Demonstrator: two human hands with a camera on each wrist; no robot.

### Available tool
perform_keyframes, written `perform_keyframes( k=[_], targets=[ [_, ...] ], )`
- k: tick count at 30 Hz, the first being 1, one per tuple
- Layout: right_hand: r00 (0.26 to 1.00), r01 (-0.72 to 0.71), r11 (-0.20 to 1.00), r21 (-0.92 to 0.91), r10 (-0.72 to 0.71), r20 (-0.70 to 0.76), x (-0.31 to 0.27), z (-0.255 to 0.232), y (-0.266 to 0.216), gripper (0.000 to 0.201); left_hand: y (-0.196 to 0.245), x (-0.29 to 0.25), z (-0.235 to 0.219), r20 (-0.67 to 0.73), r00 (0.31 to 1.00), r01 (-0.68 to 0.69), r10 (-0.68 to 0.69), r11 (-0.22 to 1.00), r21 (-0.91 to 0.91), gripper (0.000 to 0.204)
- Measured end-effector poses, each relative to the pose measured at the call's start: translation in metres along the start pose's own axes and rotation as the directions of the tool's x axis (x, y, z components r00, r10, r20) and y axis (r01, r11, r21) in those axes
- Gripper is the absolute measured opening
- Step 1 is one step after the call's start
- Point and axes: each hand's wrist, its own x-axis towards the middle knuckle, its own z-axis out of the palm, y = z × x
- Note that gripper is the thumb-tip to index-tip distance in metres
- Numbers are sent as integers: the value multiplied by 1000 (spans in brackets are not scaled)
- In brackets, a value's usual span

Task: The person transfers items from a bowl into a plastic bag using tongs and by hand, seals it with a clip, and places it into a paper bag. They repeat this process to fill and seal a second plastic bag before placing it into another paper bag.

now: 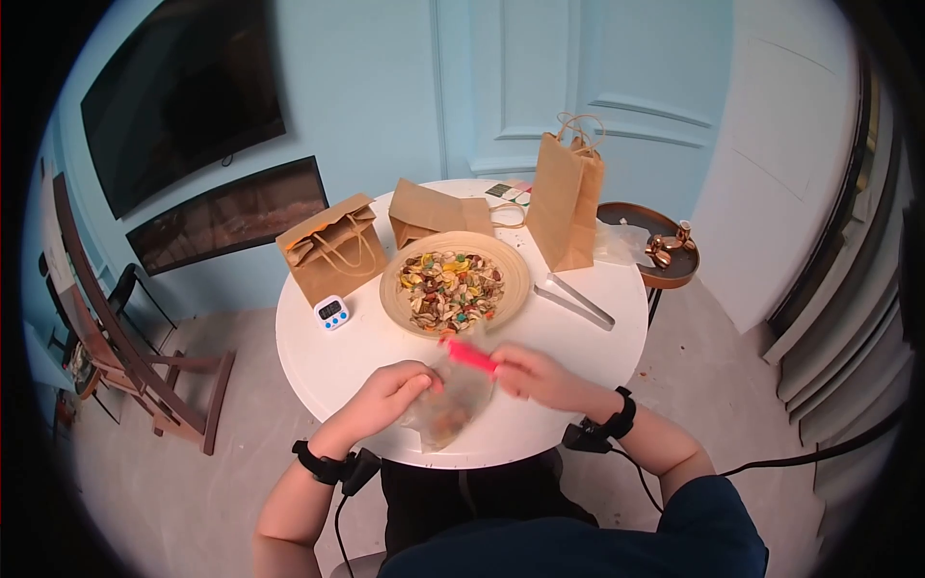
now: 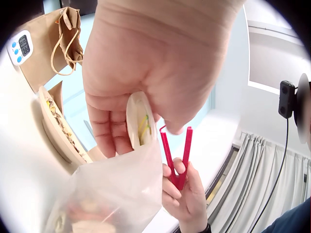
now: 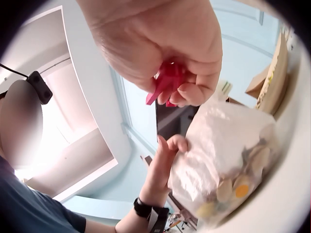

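Observation:
My left hand (image 1: 393, 393) pinches the top of a clear plastic bag (image 1: 445, 416) with mixed dried pieces in its bottom. In the left wrist view the bag's gathered neck (image 2: 141, 121) shows between thumb and fingers. My right hand (image 1: 544, 378) grips a red clip (image 1: 469, 356) close to the bag's top. The clip's two arms (image 2: 187, 150) stand apart in a V in the left wrist view. Behind the bag, a round wooden plate (image 1: 520, 279) holds a colourful heap of dried pieces (image 1: 453, 289).
Metal tongs (image 1: 578, 301) lie right of the plate. A white timer (image 1: 331, 313) stands at the left, by a paper bag (image 1: 332, 255). Another paper bag (image 1: 429, 214) lies behind the plate; a tall one (image 1: 564, 207) stands back right. A side table (image 1: 674, 275) adjoins the right.

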Motion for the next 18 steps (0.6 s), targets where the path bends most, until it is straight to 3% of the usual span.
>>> perform_keyframes(
  k=[1, 2, 4, 5, 6, 8, 12, 18],
  targets=[
    [993, -9, 1000, -2, 9, -114, 0, -8, 0, 18, -1, -1, -1, 6, 1000, -4, 4, 1000, 1, 27],
    [993, -9, 1000, -2, 8, -121, 2, -18, 2, 18, -2, -2, -2, 7, 998, 66, -66, 998, 6, 20],
    [943, 160, 923, -350, -247, -221, 9, -38, 18, 18, -1, -2, -2, 10, 991, 131, -131, 991, 10, 14],
    [941, 175, 895, -411, -275, -199, 13, -43, 26, 18, 2, -3, -2, 21, 991, 135, -135, 991, 8, 12],
    [939, 174, 894, -414, -277, -203, 14, -45, 33, 18, 5, -3, -3, 32, 990, 140, -140, 990, 8, 13],
    [992, -9, 996, -89, -3, -128, 15, -45, 39, 19, 7, -3, -5, 50, 997, 61, -63, 997, 52, 16],
    [1000, 18, 1000, -5, -18, 11, 21, -37, 46, 19, 11, -4, -6, 100, 989, -122, 112, 988, 92, 25],
    [995, 91, 994, -69, -87, 53, 29, -21, 44, 17, 12, 7, -11, 137, 988, -85, 65, 986, 143, 27]
  ],
)
